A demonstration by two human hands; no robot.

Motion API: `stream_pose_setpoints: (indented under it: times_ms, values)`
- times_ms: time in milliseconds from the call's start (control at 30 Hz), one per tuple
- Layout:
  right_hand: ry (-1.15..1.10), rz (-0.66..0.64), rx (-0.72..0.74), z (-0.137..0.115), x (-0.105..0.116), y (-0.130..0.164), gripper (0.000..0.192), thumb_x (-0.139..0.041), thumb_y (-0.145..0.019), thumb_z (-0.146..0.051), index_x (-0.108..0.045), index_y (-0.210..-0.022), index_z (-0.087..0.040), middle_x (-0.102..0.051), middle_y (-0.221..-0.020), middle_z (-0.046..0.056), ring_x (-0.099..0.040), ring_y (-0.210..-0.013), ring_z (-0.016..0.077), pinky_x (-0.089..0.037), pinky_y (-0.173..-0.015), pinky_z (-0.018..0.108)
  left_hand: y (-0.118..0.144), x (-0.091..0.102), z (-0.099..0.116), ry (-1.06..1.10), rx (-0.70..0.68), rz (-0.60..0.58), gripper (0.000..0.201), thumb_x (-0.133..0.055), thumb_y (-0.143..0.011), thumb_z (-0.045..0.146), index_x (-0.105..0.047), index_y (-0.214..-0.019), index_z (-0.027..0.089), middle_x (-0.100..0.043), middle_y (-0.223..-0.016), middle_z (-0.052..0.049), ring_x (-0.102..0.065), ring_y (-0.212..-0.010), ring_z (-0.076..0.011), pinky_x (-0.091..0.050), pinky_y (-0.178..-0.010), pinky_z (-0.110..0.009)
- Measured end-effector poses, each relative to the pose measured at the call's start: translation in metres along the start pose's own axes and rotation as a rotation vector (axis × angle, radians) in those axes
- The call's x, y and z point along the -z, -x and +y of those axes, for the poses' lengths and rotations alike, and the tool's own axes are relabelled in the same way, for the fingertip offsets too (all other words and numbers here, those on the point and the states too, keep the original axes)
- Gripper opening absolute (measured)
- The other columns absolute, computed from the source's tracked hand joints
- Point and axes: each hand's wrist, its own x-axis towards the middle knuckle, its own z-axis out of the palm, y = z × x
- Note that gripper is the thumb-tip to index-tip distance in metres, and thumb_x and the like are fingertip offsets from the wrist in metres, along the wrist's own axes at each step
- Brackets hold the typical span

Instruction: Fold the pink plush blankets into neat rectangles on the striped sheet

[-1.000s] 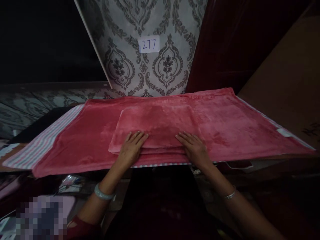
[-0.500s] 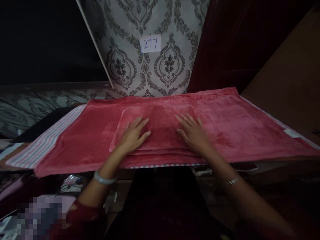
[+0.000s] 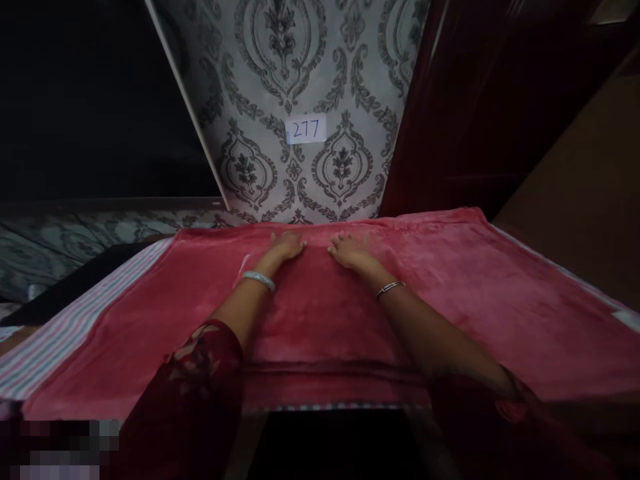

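At the far middle of the head view, both hands are lying flat, palms down and fingers spread open, on a folded red fleece cloth. The left hand and the right hand are sitting just beside each other near the cloth's far edge, gripping nothing, only pressing on the soft pile. A pale bangle is circling the left wrist and a thin metal bangle the right one; dark red patterned sleeves are covering the forearms near the camera.

The folded cloth is resting in the middle of a larger red blanket that is spreading left and right across the tabletop. A striped sheet is showing beneath the blanket at the left, and a narrow strip of it is peeking out along the near edge. Beyond the hands, a wall of grey damask wallpaper is carrying a small white label reading 277. Dark red panelling is standing at the far right.
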Motion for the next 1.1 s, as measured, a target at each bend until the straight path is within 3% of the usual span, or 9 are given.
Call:
stream_pose_setpoints:
  times_ms: [133,233,367,467,667,833,967,1100]
  values:
    - [-0.030,0.057,-0.115,0.024,-0.030,-0.009,0.052,-0.028,-0.105,-0.045,-0.059,-0.141,-0.021,-0.053,-0.151,0.011,-0.038,-0.142,0.0355,-0.023,-0.116,0.063,-0.006,-0.028,-0.028,0.037,0.092,0.041,0.052,-0.029,-0.104,0.042,-0.061,-0.137,0.018,-0.059,-0.145,-0.016,-0.053,-0.137,-0.0308,-0.032,-0.118,-0.054]
    - [-0.063,0.114,-0.119,0.036,-0.044,-0.011,0.052,-0.027,-0.106,-0.046,-0.059,-0.140,-0.024,-0.057,-0.147,0.009,-0.044,-0.137,0.0329,-0.023,-0.116,0.059,-0.006,-0.039,-0.042,0.069,0.138,0.064,0.052,-0.027,-0.104,0.041,-0.066,-0.130,0.018,-0.065,-0.137,-0.015,-0.059,-0.129,-0.0292,-0.041,-0.112,-0.047]
    - [-0.094,0.110,-0.117,0.038,-0.048,-0.014,0.053,-0.026,-0.106,-0.046,-0.059,-0.140,-0.022,-0.059,-0.144,0.010,-0.047,-0.135,0.0313,-0.023,-0.115,0.057,-0.014,-0.044,-0.053,0.141,0.143,0.079,0.047,-0.035,-0.102,0.041,-0.071,-0.120,0.018,-0.071,-0.128,-0.013,-0.066,-0.119,-0.0260,-0.049,-0.100,-0.035]
    - [-0.108,0.114,-0.134,0.035,-0.045,-0.014,0.054,-0.024,-0.106,-0.044,-0.063,-0.135,-0.021,-0.062,-0.141,0.011,-0.050,-0.132,0.0302,-0.026,-0.113,0.053,-0.018,-0.046,-0.059,0.176,0.160,0.114,0.044,-0.036,-0.102,0.035,-0.070,-0.125,0.020,-0.071,-0.129,-0.010,-0.066,-0.120,-0.0231,-0.049,-0.097,-0.029]
    - [-0.130,0.120,-0.191,0.051,-0.031,-0.013,0.051,-0.026,-0.106,-0.041,-0.067,-0.129,-0.020,-0.068,-0.132,0.013,-0.059,-0.123,0.0270,-0.037,-0.107,0.043,-0.016,-0.041,-0.064,0.083,0.311,0.100,0.052,-0.032,-0.100,0.038,-0.072,-0.123,0.015,-0.071,-0.125,-0.019,-0.067,-0.115,-0.0335,-0.051,-0.093,-0.040]
    - [-0.182,0.103,-0.369,0.074,-0.030,-0.012,0.055,-0.026,-0.104,-0.042,-0.071,-0.124,-0.018,-0.069,-0.129,0.016,-0.061,-0.122,0.0295,-0.044,-0.101,0.042,-0.020,-0.040,-0.075,0.115,0.384,0.119,0.049,-0.036,-0.097,0.035,-0.073,-0.118,0.011,-0.070,-0.125,-0.023,-0.066,-0.115,-0.0346,-0.052,-0.091,-0.040]
    - [-0.246,0.129,-0.374,0.076,-0.030,-0.012,0.054,-0.028,-0.104,-0.039,-0.072,-0.121,-0.015,-0.069,-0.127,0.018,-0.063,-0.119,0.0279,-0.046,-0.100,0.039,-0.020,-0.038,-0.078,0.177,0.426,0.116,0.046,-0.040,-0.095,0.033,-0.074,-0.116,0.011,-0.070,-0.123,-0.024,-0.067,-0.114,-0.0350,-0.053,-0.091,-0.042]
    - [-0.329,0.190,-0.348,0.080,-0.025,-0.005,0.048,-0.037,-0.101,-0.034,-0.064,-0.135,-0.013,-0.063,-0.138,0.017,-0.060,-0.127,0.0235,-0.044,-0.106,0.035,-0.015,-0.030,-0.074,0.213,0.423,0.142,0.042,-0.044,-0.093,0.032,-0.074,-0.113,0.010,-0.072,-0.119,-0.025,-0.068,-0.114,-0.0344,-0.053,-0.091,-0.042]
